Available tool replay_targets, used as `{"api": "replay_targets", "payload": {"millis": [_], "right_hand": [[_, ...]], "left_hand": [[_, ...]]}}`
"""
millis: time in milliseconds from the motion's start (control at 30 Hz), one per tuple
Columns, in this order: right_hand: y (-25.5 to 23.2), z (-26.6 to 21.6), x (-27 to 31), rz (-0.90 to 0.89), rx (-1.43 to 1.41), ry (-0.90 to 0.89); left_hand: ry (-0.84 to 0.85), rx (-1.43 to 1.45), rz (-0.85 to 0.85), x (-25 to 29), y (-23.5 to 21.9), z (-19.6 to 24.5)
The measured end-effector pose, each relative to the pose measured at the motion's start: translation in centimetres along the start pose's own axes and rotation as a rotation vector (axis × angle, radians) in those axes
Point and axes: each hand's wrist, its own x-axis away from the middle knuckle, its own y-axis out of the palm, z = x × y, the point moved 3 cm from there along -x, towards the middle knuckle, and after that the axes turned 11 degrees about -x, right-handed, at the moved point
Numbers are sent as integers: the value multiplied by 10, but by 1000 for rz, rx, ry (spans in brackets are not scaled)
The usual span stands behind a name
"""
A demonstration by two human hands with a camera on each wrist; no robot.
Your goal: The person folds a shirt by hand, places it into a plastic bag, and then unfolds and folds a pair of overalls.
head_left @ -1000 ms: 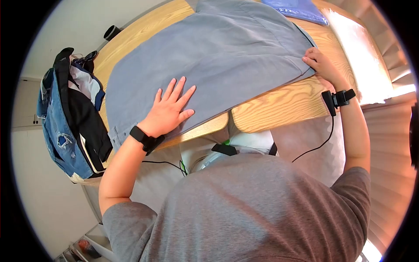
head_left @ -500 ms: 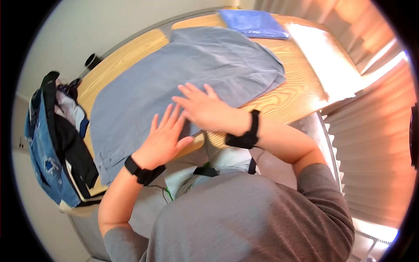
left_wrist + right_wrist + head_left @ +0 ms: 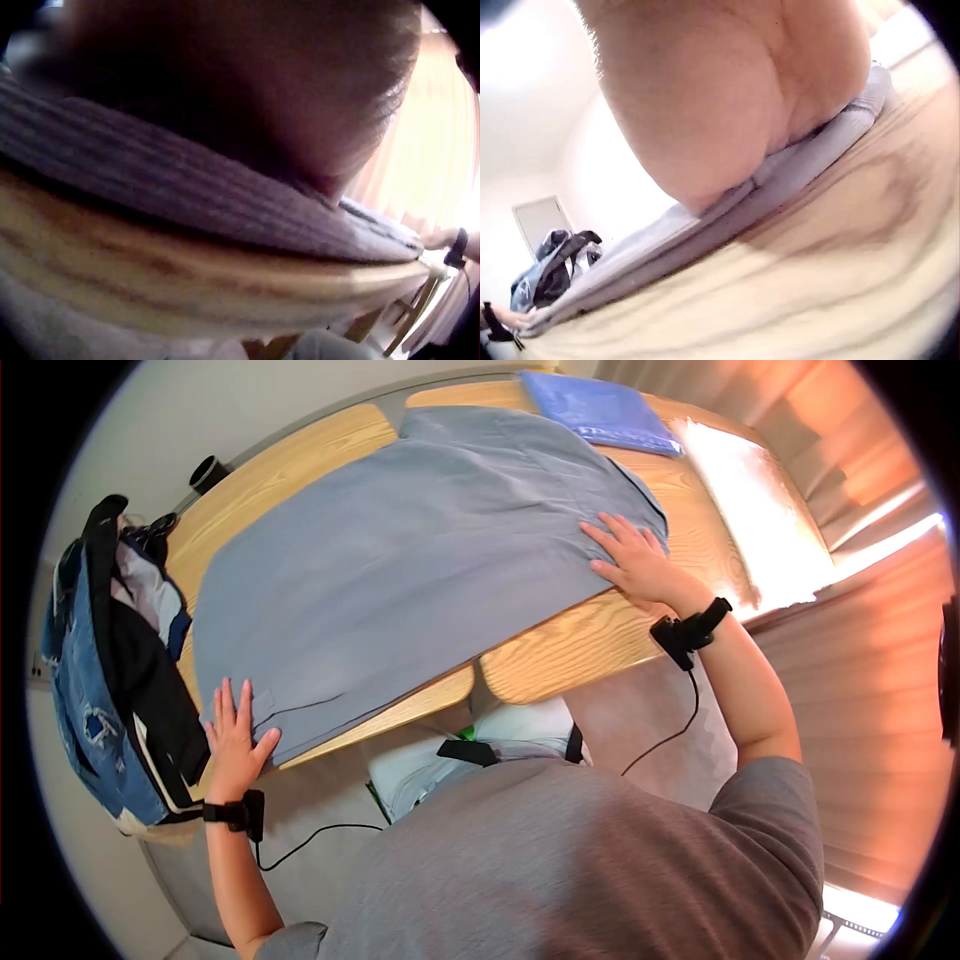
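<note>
Head view: grey garment (image 3: 420, 550) spread flat over most of a wooden table (image 3: 600, 640), near hem close to the table's front edge. Left hand (image 3: 236, 745) flat on the garment's near left corner, grip spread, fingers straight and pressing the cloth. Right hand (image 3: 635, 560) flat on the near right corner, grip likewise spread, nothing pinched. Folded blue cloth (image 3: 598, 408) at the far end of the table, just beyond the garment. Heap of clothes (image 3: 110, 660) with blue denim at the table's left end.

Left wrist view: blurred palm (image 3: 247, 90) pressed down on grey ribbed cloth (image 3: 187, 202), pale table edge (image 3: 187, 277) beneath.

Right wrist view: heel of the hand (image 3: 727, 97) resting on the garment's hem (image 3: 705, 232), wood grain (image 3: 817, 262) in front, clothes heap (image 3: 551, 270) far off.
</note>
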Motion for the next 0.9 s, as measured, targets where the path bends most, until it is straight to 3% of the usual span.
{"api": "replay_targets", "payload": {"millis": [133,200,233,267,333,400,533,667,733,800,900], "right_hand": [[-9,7,-5,-38,-5,-18],[-28,11,-11,-223,-174,-1],[-53,-8,-11,-202,-273,-24],[-83,-27,-8,-186,-372,-43],[-131,-39,-23,-3,-295,-159],[-175,-83,-31,112,-632,-109],[-201,-132,-92,157,-563,-151],[-145,-126,-227,128,-262,-156],[-108,-132,-274,55,-206,-35],[-69,-129,-307,120,-160,-74],[-27,-124,-349,275,-85,-147]], "left_hand": [[10,-25,-90,-3,-31,-7],[192,637,-158,-8,-54,-28],[91,704,20,-10,-77,-38],[83,584,203,-12,-101,-51],[43,710,381,-15,-135,-83],[103,755,466,-25,-164,-106],[66,692,511,-74,-193,-112],[175,504,406,-151,-159,-99],[152,437,264,-186,-130,-90],[150,394,124,-212,-101,-79],[205,255,137,-234,-68,-69]]}}
